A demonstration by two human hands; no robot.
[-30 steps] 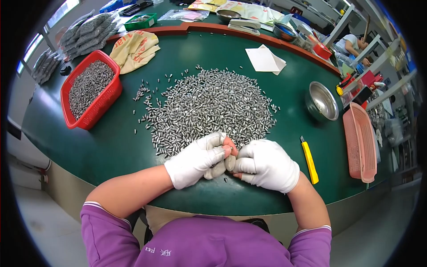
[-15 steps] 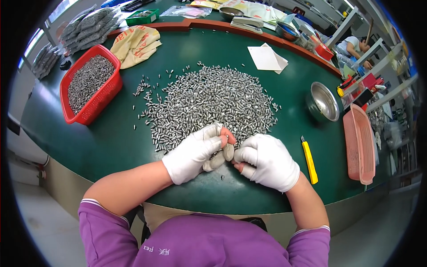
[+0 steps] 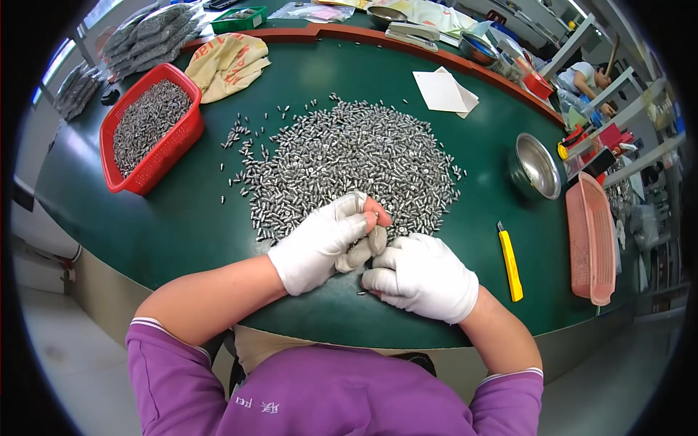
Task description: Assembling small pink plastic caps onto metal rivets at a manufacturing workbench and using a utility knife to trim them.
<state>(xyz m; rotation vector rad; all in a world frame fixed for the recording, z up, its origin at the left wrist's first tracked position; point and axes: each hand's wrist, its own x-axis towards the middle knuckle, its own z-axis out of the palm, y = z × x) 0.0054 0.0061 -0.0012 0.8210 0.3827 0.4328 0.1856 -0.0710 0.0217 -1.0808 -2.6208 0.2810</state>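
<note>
A wide heap of small bullet-shaped metal pieces (image 3: 356, 156) lies on the green tabletop. My left hand (image 3: 313, 243), in a white glove with bare thumb and index tips, is at the heap's near edge. Between those tips it pinches a small metal piece (image 3: 376, 215); its other fingers curl beneath. Close beside it, lower and to the right, my gloved right hand (image 3: 425, 280) rests low over the table with fingers curled together. At its fingertips lies a single loose metal piece (image 3: 361, 293). Whatever its fingers may hold is hidden.
At left stands a red basket (image 3: 190, 134) filled with metal pieces, beside a crumpled yellowish bag (image 3: 225, 67). A yellow utility knife (image 3: 510, 265), a steel bowl (image 3: 538, 167) and a pink basket (image 3: 590, 243) are on the right. White cards (image 3: 440, 92) lie behind the heap.
My right hand has come down and left, toward the loose piece near the table's front edge. My left hand keeps its pinch almost in place. The whole view has shifted slightly.
</note>
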